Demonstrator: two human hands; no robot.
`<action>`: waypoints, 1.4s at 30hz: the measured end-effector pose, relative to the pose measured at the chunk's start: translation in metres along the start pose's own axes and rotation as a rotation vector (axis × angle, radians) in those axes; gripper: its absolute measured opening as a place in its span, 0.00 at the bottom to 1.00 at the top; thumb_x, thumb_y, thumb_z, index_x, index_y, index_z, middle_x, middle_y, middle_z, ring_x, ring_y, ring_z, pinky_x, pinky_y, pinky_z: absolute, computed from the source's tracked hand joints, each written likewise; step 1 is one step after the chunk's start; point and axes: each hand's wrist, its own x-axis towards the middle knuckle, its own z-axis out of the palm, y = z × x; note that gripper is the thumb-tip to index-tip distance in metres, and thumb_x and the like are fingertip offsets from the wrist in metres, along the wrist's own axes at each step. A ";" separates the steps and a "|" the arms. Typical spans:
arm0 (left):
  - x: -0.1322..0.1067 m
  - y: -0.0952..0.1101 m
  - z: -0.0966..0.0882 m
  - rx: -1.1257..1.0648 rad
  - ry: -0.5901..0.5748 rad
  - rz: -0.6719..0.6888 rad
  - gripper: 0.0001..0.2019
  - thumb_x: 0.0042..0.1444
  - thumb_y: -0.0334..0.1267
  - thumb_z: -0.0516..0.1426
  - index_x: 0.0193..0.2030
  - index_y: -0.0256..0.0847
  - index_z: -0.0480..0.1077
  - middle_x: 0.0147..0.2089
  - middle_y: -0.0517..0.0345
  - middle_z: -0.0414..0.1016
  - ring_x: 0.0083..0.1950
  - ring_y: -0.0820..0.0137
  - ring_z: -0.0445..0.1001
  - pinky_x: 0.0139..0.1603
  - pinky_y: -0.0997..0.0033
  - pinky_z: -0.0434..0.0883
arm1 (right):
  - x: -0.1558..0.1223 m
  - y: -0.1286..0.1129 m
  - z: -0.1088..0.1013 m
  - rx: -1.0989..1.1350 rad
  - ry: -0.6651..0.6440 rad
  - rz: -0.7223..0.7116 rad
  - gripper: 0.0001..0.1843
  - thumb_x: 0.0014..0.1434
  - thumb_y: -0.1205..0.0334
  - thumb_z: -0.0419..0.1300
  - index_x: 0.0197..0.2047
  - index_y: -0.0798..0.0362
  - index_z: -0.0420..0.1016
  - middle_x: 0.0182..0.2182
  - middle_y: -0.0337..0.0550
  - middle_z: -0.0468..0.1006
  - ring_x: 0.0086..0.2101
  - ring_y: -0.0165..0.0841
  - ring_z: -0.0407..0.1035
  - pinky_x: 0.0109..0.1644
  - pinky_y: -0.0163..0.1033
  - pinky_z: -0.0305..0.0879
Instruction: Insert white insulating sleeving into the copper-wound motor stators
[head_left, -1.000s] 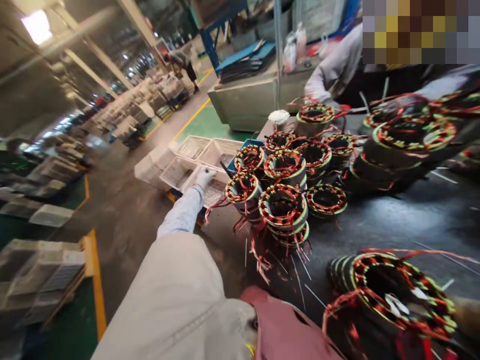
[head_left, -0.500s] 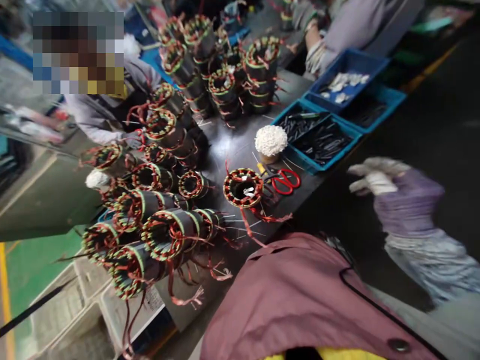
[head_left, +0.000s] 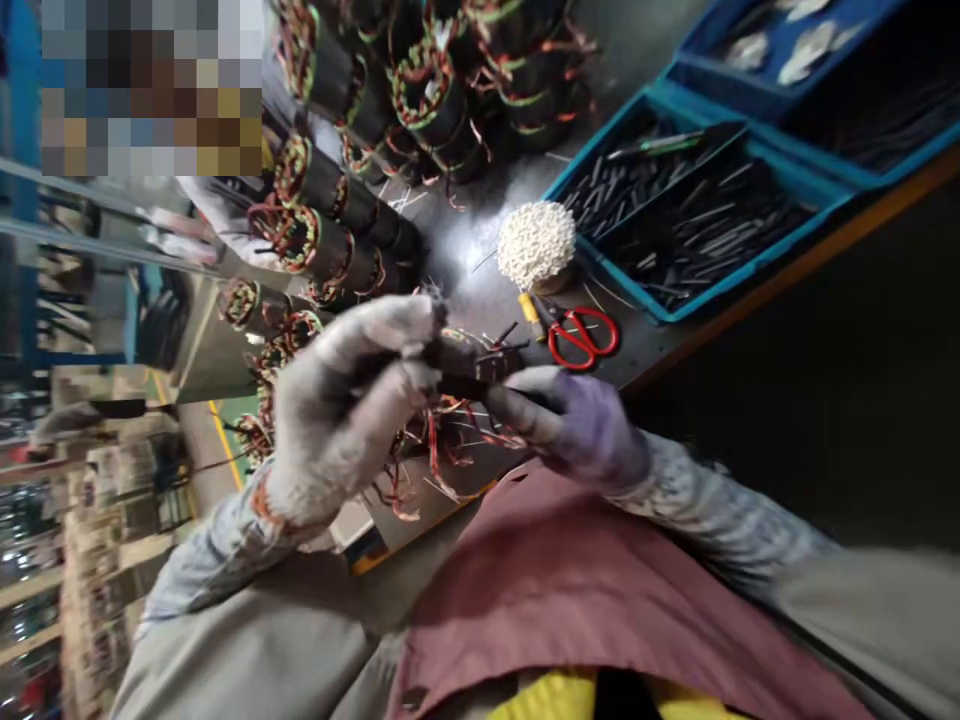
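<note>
My left hand [head_left: 345,410], in a white glove, is closed with thumb and fingers pinching one end of a dark, narrow strip [head_left: 463,386]. The strip's other end is pinched by my right hand [head_left: 574,420], gloved in white and purple. Blur hides whether the strip is a tube or flat. Behind the hands, a wire-wound motor stator [head_left: 459,350] is mostly covered. Orange-red leads [head_left: 433,445] hang below the strip. Beyond my right hand lie red-handled scissors [head_left: 583,338] and a yellow-handled tool [head_left: 529,308].
Stacked stators [head_left: 367,220] crowd the table's left and far side. A bundle of white cord ends [head_left: 536,243] stands near a blue bin [head_left: 660,308] of black pieces. Another blue bin [head_left: 701,65] holds white pieces. A co-worker's sleeve [head_left: 225,215] shows at the upper left.
My left hand has come into view. My right hand has moved left from beyond the table edge to over the table. Both now hold the dark strip. The view has shifted closer.
</note>
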 end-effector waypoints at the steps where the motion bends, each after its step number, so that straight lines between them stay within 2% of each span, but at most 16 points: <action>1: 0.006 -0.005 0.005 -0.033 0.003 -0.011 0.17 0.66 0.45 0.54 0.60 0.54 0.64 0.60 0.54 0.71 0.54 0.61 0.79 0.53 0.56 0.80 | -0.017 0.020 -0.005 0.022 0.042 0.103 0.24 0.66 0.65 0.53 0.62 0.41 0.73 0.46 0.40 0.82 0.41 0.31 0.78 0.44 0.33 0.77; 3: 0.008 -0.021 0.011 0.028 0.011 -0.043 0.19 0.64 0.44 0.56 0.62 0.54 0.62 0.62 0.54 0.70 0.60 0.59 0.75 0.60 0.53 0.76 | -0.049 0.057 -0.013 0.073 0.172 0.330 0.24 0.66 0.65 0.54 0.63 0.43 0.71 0.47 0.42 0.82 0.42 0.34 0.79 0.47 0.37 0.78; 4: 0.003 -0.030 0.013 0.155 -0.030 -0.065 0.21 0.64 0.43 0.56 0.63 0.53 0.62 0.61 0.53 0.71 0.61 0.59 0.74 0.62 0.53 0.74 | -0.063 0.072 -0.013 0.118 0.202 0.425 0.24 0.66 0.65 0.54 0.63 0.45 0.71 0.48 0.43 0.82 0.42 0.35 0.79 0.47 0.38 0.78; 6: -0.011 -0.044 0.017 0.427 -0.283 -0.147 0.22 0.62 0.42 0.57 0.63 0.49 0.62 0.59 0.50 0.74 0.60 0.58 0.74 0.62 0.52 0.73 | -0.081 0.091 -0.004 0.258 0.150 0.552 0.23 0.65 0.64 0.54 0.62 0.49 0.73 0.50 0.44 0.81 0.43 0.36 0.79 0.48 0.39 0.78; 8: -0.026 -0.051 0.027 0.610 -0.517 -0.195 0.26 0.59 0.46 0.59 0.63 0.45 0.63 0.59 0.45 0.75 0.60 0.55 0.73 0.60 0.49 0.73 | -0.088 0.097 0.015 0.420 0.048 0.618 0.21 0.65 0.63 0.54 0.60 0.50 0.75 0.52 0.44 0.79 0.46 0.36 0.78 0.51 0.39 0.78; 10: -0.035 -0.054 0.046 0.715 -0.593 -0.189 0.30 0.55 0.49 0.61 0.63 0.42 0.64 0.59 0.41 0.75 0.62 0.50 0.71 0.60 0.45 0.71 | -0.087 0.093 0.037 0.538 -0.023 0.656 0.21 0.65 0.62 0.53 0.59 0.50 0.76 0.54 0.43 0.78 0.50 0.36 0.76 0.55 0.40 0.75; 12: -0.038 -0.059 0.067 0.778 -0.571 -0.174 0.31 0.53 0.50 0.62 0.61 0.39 0.65 0.56 0.39 0.76 0.62 0.47 0.71 0.61 0.41 0.68 | -0.079 0.088 0.056 0.609 -0.062 0.660 0.22 0.64 0.62 0.53 0.59 0.50 0.76 0.53 0.43 0.78 0.51 0.36 0.75 0.57 0.41 0.74; 14: -0.037 -0.068 0.084 0.792 -0.542 -0.180 0.26 0.51 0.48 0.63 0.55 0.39 0.68 0.50 0.40 0.78 0.59 0.47 0.73 0.61 0.40 0.67 | -0.068 0.085 0.071 0.652 -0.100 0.642 0.22 0.64 0.63 0.53 0.59 0.51 0.76 0.52 0.44 0.79 0.50 0.36 0.76 0.56 0.41 0.75; 17: -0.036 -0.081 0.095 0.770 -0.538 -0.194 0.18 0.49 0.45 0.63 0.45 0.40 0.71 0.43 0.44 0.79 0.54 0.48 0.76 0.60 0.41 0.67 | -0.053 0.085 0.082 0.660 -0.155 0.616 0.23 0.64 0.65 0.52 0.60 0.50 0.75 0.51 0.44 0.80 0.49 0.36 0.77 0.55 0.39 0.75; 20: -0.038 -0.086 0.095 0.740 -0.549 -0.205 0.15 0.48 0.43 0.62 0.42 0.40 0.71 0.43 0.44 0.78 0.54 0.49 0.75 0.60 0.42 0.66 | -0.052 0.082 0.081 0.622 -0.195 0.587 0.23 0.64 0.66 0.52 0.60 0.50 0.75 0.51 0.46 0.80 0.47 0.37 0.78 0.55 0.40 0.75; 23: -0.041 -0.086 0.093 0.739 -0.535 -0.204 0.15 0.48 0.41 0.61 0.43 0.41 0.71 0.42 0.45 0.79 0.53 0.49 0.76 0.58 0.42 0.67 | -0.055 0.077 0.078 0.616 -0.163 0.600 0.24 0.65 0.66 0.51 0.62 0.49 0.73 0.51 0.46 0.80 0.48 0.35 0.77 0.53 0.38 0.75; 27: -0.041 -0.087 0.095 0.759 -0.521 -0.182 0.14 0.47 0.42 0.60 0.41 0.41 0.72 0.40 0.46 0.79 0.50 0.50 0.77 0.56 0.44 0.68 | -0.057 0.078 0.081 0.636 -0.167 0.603 0.21 0.65 0.64 0.52 0.57 0.50 0.77 0.48 0.45 0.82 0.47 0.36 0.78 0.54 0.39 0.75; 33: -0.040 -0.087 0.095 0.728 -0.461 -0.122 0.18 0.48 0.41 0.58 0.47 0.39 0.71 0.42 0.44 0.79 0.48 0.52 0.77 0.54 0.47 0.69 | -0.087 0.077 0.066 0.608 -0.171 0.575 0.26 0.65 0.69 0.50 0.64 0.48 0.71 0.51 0.44 0.80 0.48 0.35 0.78 0.53 0.39 0.76; 38: -0.045 -0.088 0.094 0.744 -0.477 -0.234 0.14 0.47 0.43 0.57 0.40 0.41 0.71 0.39 0.46 0.79 0.47 0.52 0.78 0.55 0.45 0.68 | -0.062 0.083 0.079 0.623 -0.244 0.515 0.21 0.67 0.63 0.51 0.59 0.50 0.76 0.51 0.45 0.80 0.48 0.35 0.77 0.55 0.39 0.75; 42: -0.047 -0.089 0.093 0.731 -0.452 -0.173 0.15 0.47 0.42 0.57 0.42 0.40 0.71 0.40 0.43 0.79 0.49 0.51 0.77 0.54 0.45 0.68 | -0.058 0.083 0.081 0.604 -0.233 0.572 0.22 0.67 0.63 0.50 0.60 0.50 0.75 0.49 0.45 0.81 0.48 0.35 0.77 0.54 0.38 0.75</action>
